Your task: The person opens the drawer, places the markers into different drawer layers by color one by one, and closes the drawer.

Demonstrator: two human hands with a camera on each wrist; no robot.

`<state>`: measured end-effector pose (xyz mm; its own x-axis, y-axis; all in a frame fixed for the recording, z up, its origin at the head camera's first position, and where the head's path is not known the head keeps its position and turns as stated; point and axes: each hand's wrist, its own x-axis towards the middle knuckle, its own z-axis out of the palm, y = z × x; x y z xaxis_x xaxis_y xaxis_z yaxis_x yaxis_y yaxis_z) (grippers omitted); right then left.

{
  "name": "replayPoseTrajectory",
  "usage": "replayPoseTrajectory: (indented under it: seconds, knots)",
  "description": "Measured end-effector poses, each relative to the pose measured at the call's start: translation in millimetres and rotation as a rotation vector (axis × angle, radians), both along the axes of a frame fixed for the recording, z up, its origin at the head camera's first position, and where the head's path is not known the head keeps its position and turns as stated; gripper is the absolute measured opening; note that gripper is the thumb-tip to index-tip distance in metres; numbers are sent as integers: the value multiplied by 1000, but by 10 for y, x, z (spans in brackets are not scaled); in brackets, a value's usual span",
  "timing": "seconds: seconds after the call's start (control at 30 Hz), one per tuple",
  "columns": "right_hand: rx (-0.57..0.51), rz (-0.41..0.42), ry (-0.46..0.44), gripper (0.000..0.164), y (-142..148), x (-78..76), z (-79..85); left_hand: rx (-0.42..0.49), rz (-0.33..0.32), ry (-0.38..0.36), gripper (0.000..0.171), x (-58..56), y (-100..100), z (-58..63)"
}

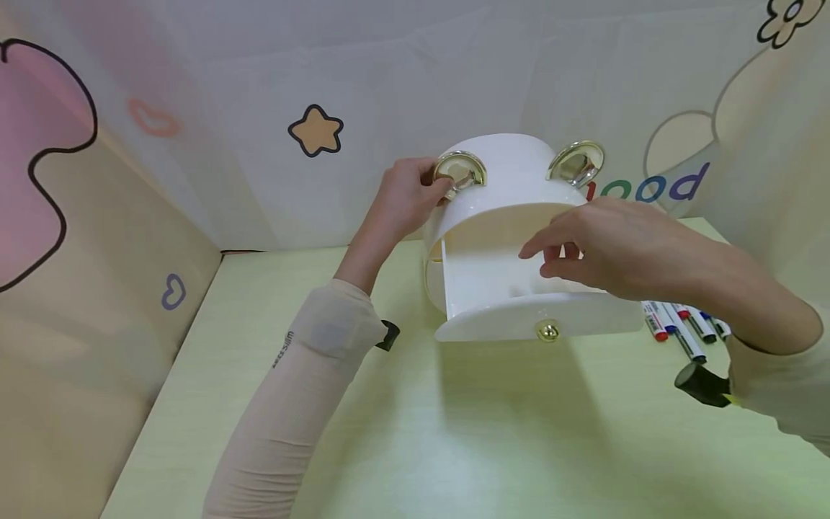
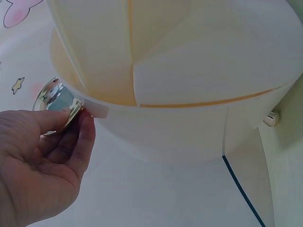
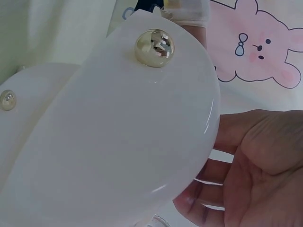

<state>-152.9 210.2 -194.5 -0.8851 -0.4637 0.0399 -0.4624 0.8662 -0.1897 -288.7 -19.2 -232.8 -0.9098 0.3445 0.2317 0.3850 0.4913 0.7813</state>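
Observation:
A white storage box (image 1: 512, 162) with two gold ears stands at the back of the table. Its drawer front (image 1: 486, 321), bearing a round gold knob (image 1: 547, 331), is pulled out towards me. My left hand (image 1: 411, 194) pinches the left gold ear (image 1: 462, 167) between thumb and fingers; the left wrist view shows this gold ear (image 2: 59, 100) too. Over the drawer's inside hovers my right hand (image 1: 609, 245), fingers loosely bent and apart, with nothing seen in them. In the right wrist view its fingers (image 3: 208, 189) are partly hidden behind the drawer front (image 3: 123, 123).
Several marker pens (image 1: 684, 328) lie on the pale green table (image 1: 493, 447), right of the box. A second gold knob (image 3: 8, 100) shows on another white front. Behind stands a printed curtain (image 1: 389, 86) with a star. A dark wrist camera (image 1: 703, 384) sits under the right forearm.

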Motion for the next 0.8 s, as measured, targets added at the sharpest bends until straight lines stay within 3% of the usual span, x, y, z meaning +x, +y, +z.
replayPoseTrajectory:
  seconds: [0.4,0.8]
  knots:
    - [-25,-30,-15,30,120,22,3,-12,9,32,17,-2,-9,-6]
    - [-39,-145,11,33,312,57,30,1,1,1,14,-1,-40,-11]
